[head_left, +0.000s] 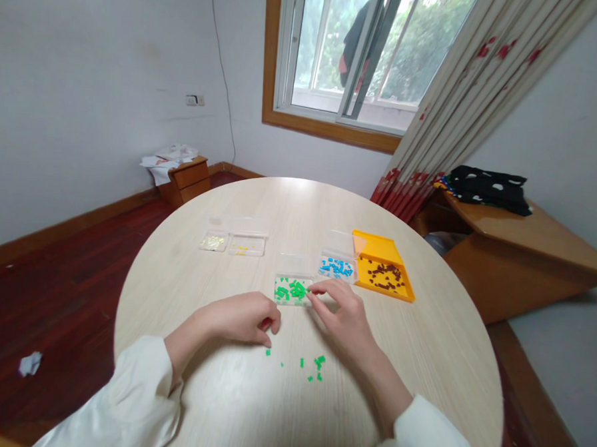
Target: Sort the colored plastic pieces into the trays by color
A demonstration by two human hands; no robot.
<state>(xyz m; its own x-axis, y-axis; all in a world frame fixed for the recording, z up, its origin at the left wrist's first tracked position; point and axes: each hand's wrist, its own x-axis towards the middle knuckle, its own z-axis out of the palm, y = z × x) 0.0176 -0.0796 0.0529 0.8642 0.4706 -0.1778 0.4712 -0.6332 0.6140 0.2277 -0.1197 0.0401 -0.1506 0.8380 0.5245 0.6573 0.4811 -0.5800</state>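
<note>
A clear box (276, 298) of small green plastic pieces (297, 290) stands before me with its lid folded back. At its right edge my right hand (341, 309) has thumb and index fingertips pinched together, with a bit of green showing between them. My left hand (246, 317) hovers or rests low over the table left of the box, fingers loosely curled and the thumb apart. Close below the left thumb lies one green piece (268, 353). More loose green pieces (320, 363) are scattered on the table nearer to me.
On the round table (209, 392), a clear box of blue pieces (337, 268) and an orange box (408, 298) with dark brown pieces stand right of the green one. To the left are clear boxes with pale pieces (212, 243) and a few yellow pieces (242, 250).
</note>
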